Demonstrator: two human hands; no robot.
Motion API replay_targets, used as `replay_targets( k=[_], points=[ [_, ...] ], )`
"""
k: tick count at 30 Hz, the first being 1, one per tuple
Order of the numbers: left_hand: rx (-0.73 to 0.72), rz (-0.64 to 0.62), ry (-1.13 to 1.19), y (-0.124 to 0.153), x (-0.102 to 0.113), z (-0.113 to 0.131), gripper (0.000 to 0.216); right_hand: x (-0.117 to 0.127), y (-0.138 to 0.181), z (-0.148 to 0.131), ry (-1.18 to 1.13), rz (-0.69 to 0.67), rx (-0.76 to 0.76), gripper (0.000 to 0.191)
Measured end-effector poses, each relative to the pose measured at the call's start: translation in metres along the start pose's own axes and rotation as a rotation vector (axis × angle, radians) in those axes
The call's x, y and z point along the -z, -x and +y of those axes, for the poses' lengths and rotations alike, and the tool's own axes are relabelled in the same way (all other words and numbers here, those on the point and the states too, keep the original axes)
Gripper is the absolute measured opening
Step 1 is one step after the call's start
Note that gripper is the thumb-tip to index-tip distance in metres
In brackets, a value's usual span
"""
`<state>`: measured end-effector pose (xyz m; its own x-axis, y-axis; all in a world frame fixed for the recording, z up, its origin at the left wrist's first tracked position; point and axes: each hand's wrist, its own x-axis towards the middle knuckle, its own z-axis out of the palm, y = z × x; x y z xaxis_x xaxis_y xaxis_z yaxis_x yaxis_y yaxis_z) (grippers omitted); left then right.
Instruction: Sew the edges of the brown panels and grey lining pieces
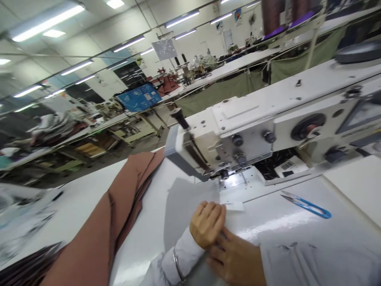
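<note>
My left hand (208, 223) is closed in front of the sewing machine (220, 137), its fingers curled together. Whatever it may hold is hidden. A small white strip (235, 206) shows just beyond its knuckles; I cannot tell whether the hand touches it. My right hand (237, 258) presses up against the left from below, fingers bent and slightly blurred, and anything between them is out of sight. Blue-handled thread snips (309, 205) lie on the table to the right of both hands.
Brown fabric pieces (98, 214) hang in a long stack across the table's left side. Dark folded pieces (32, 264) and clear plastic (24, 222) lie further left. A shallow box (285, 176) sits under the machine arm. Other worktables (238, 61) stand behind.
</note>
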<state>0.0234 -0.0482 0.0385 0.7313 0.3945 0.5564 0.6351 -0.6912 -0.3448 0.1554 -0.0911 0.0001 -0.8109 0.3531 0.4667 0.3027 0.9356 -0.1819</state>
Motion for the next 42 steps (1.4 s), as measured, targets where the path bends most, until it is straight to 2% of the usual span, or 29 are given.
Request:
replay_targets(
  k=[3,5,9,13,19,25,30,42],
  points=[
    [0.095,-0.142,-0.092,0.049,0.004,-0.018,0.02,-0.005,0.004,-0.01,0.069,0.069,0.037,0.019],
    [0.13,-0.185,-0.045,0.065,-0.002,-0.023,0.024,-0.011,0.007,-0.017,0.108,0.113,0.051,0.02],
    [0.184,-0.276,0.074,0.065,-0.012,-0.021,0.032,-0.016,0.011,-0.024,0.143,0.115,0.076,0.022],
    [0.211,-0.364,0.134,0.055,-0.015,-0.019,0.03,-0.014,0.01,-0.025,0.168,0.138,0.064,0.023],
    [0.2,-0.32,0.324,0.055,-0.023,-0.027,0.037,-0.012,0.008,-0.023,0.183,0.137,0.06,0.021],
    [0.137,-0.306,0.414,0.055,-0.031,-0.042,0.036,-0.014,0.009,-0.024,0.183,0.181,0.042,0.02],
    [0.104,-0.272,0.445,0.055,-0.035,-0.045,0.036,-0.016,0.008,-0.022,0.178,0.193,0.06,0.02],
    [0.15,-0.277,0.458,0.053,-0.035,-0.045,0.037,-0.017,0.008,-0.021,0.194,0.187,0.071,0.02]
  ],
)
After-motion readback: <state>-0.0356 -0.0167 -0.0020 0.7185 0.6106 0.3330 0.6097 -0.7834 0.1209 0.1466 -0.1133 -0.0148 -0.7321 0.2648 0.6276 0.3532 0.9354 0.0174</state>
